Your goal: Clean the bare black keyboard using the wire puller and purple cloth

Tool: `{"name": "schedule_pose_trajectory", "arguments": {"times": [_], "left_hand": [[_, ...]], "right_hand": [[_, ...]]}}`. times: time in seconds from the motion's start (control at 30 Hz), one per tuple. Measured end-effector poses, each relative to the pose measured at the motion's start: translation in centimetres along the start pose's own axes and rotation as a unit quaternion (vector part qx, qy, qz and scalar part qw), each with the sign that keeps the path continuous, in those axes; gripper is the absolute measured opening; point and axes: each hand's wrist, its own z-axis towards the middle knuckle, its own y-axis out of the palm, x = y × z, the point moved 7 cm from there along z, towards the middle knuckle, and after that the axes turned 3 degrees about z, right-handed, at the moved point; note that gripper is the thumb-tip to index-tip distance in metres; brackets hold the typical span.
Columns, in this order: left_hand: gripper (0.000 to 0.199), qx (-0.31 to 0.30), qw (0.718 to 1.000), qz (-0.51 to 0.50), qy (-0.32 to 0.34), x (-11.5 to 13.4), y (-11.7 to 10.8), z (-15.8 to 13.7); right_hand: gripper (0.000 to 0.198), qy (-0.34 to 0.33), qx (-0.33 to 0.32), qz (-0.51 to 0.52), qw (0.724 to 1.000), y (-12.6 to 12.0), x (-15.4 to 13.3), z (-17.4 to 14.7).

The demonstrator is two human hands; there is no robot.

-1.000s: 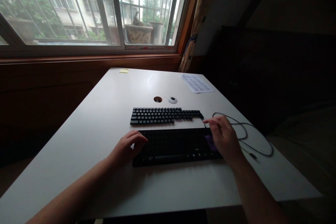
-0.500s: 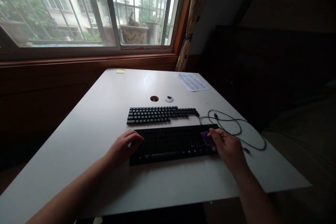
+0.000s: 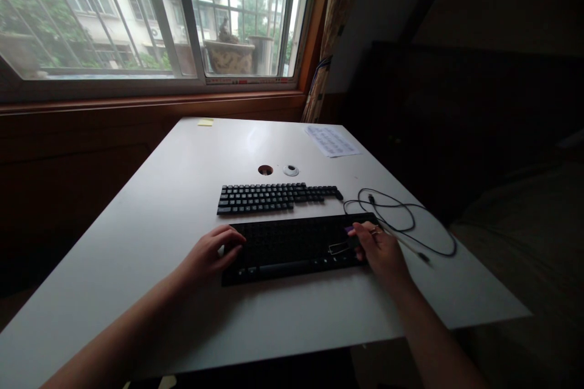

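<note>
A black keyboard [image 3: 287, 249] with its keycaps off, as far as the dark surface shows, lies across the near part of the white table. My left hand [image 3: 221, 248] grips its left end, fingers curled over the edge. Above the keyboard's right end, my right hand [image 3: 376, 249] is closed around a keycap puller. The puller's wire prongs [image 3: 337, 248] point left over the keys area, and a bit of purple handle [image 3: 349, 229] shows by my thumb. Just behind the keyboard, loose dark keycaps [image 3: 258, 197] stand arranged in rows.
A black cable [image 3: 413, 219] coils to the right of the keyboard. Beside my right hand is a thin pale stick with a dark end [image 3: 424, 257]. Farther back are a cable hole [image 3: 265, 170], its round cover [image 3: 291, 170], printed sheets [image 3: 333, 141] and yellow sticky notes [image 3: 205, 122].
My right hand has turned the keycap puller: less of the purple handle shows and the wire prongs show more clearly. My left hand stays at the keyboard's left end. The whole view shifted slightly.
</note>
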Motion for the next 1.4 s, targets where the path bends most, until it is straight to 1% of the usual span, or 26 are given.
{"name": "schedule_pose_trajectory", "arguments": {"times": [0.13,0.3,0.5,0.57,0.63,0.73,0.83,0.93,1.07,1.13,1.2,1.27,1.3,1.33,1.4], "left_hand": [[0.014,-0.003,1.000,-0.002,0.002,0.0,0.0,0.0],[0.015,-0.007,1.000,0.002,0.001,-0.1,0.0,0.0],[0.015,-0.001,1.000,0.007,0.005,0.0,0.0,0.0],[0.014,0.001,1.000,0.007,0.005,0.0,-0.1,0.0],[0.014,0.002,1.000,0.006,0.003,0.1,-0.1,0.1],[0.014,0.003,1.000,0.005,0.001,0.1,0.0,0.1],[0.013,0.008,1.000,0.005,-0.002,0.1,0.0,0.1],[0.014,0.011,1.000,0.005,-0.003,0.0,0.0,0.0],[0.014,0.010,1.000,0.006,0.003,0.0,0.1,0.0],[0.014,0.010,1.000,0.006,0.002,-0.1,0.1,-0.1],[0.014,0.011,1.000,0.005,0.001,0.0,0.1,-0.1],[0.014,0.014,1.000,0.005,0.000,0.0,0.0,0.0],[0.014,0.015,1.000,0.005,0.001,0.1,0.0,0.0],[0.014,0.017,1.000,0.005,0.002,0.2,0.0,0.0],[0.014,0.018,1.000,0.005,0.005,0.3,0.0,0.1]], "right_hand": [[0.042,-0.011,-0.006,-0.016,1.000,0.4,-0.6,0.1],[0.042,-0.028,-0.014,-0.013,0.999,1.1,-1.1,0.5],[0.042,-0.068,-0.061,-0.045,0.995,2.6,-2.5,0.6],[0.042,-0.082,-0.061,-0.062,0.993,2.7,-3.0,0.6],[0.042,-0.072,-0.062,-0.059,0.994,2.6,-3.0,0.7],[0.042,-0.033,-0.060,-0.019,0.997,2.2,-2.3,0.7],[0.043,-0.010,-0.036,0.012,0.999,1.9,-1.5,0.5],[0.045,0.005,-0.010,0.018,1.000,1.7,-0.9,0.4],[0.047,0.019,0.008,0.016,1.000,1.9,-0.7,0.4],[0.047,-0.005,0.016,-0.016,1.000,2.0,-1.5,0.4],[0.046,-0.066,0.015,-0.082,0.994,2.4,-2.9,0.3],[0.045,-0.127,0.007,-0.158,0.979,3.0,-4.2,0.0],[0.044,-0.144,0.003,-0.187,0.972,3.2,-4.6,-0.2],[0.043,-0.150,-0.001,-0.207,0.967,3.3,-4.7,-0.2],[0.042,-0.139,-0.009,-0.213,0.967,3.1,-4.5,-0.1]]}}
